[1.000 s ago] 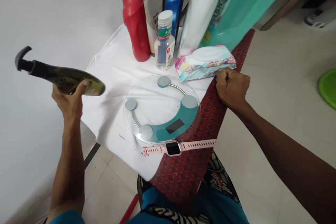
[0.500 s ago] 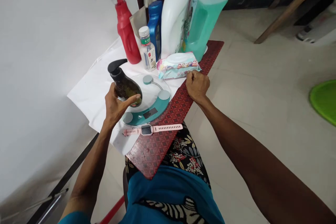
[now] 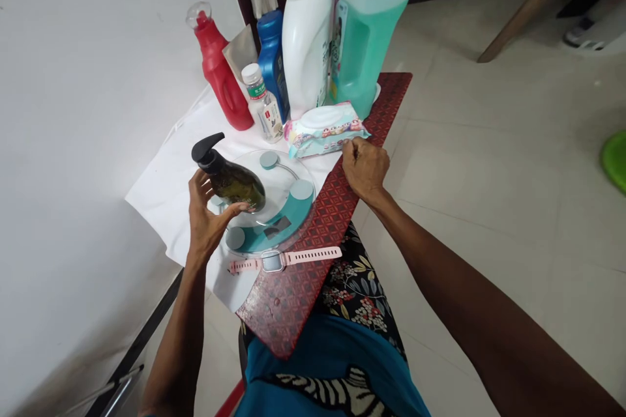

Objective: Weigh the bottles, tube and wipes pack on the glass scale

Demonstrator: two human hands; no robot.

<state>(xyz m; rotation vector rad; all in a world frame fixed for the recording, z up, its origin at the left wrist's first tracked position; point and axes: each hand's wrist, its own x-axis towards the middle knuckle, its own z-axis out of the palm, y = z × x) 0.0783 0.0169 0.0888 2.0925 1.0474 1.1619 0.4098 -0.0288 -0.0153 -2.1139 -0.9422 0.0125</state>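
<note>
Cupping the left hand point(image 3: 208, 212) around a dark pump bottle point(image 3: 237, 184), with thumb against its lower side and fingers bent behind; cannot tell whether gripping firmly or loosely. Placing the bottle, with its black pump uppermost, above a glass scale point(image 3: 296, 212) between the left and right edges of the table point(image 3: 286, 313); hard to tell whether touching the glass at its base. Holding the right hand point(image 3: 366, 168) closed in a fist on the table's right edge, just beside the front corner of a wipes pack point(image 3: 325, 133); cannot tell whether touching it. Lying flat on the near side of the scale, toward the near corner: a watch point(image 3: 272, 260) with pink straps, reaching the right edge with one end. Spread over the left side: white cloth point(image 3: 161, 189). Standing toward the far edge, from left to right: a red bottle point(image 3: 222, 78), a grey pouch point(image 3: 240, 52), a small clear bottle point(image 3: 267, 114), a blue bottle point(image 3: 272, 58), a white bottle point(image 3: 307, 45) and a large bottle of green liquid point(image 3: 366, 39).
</note>
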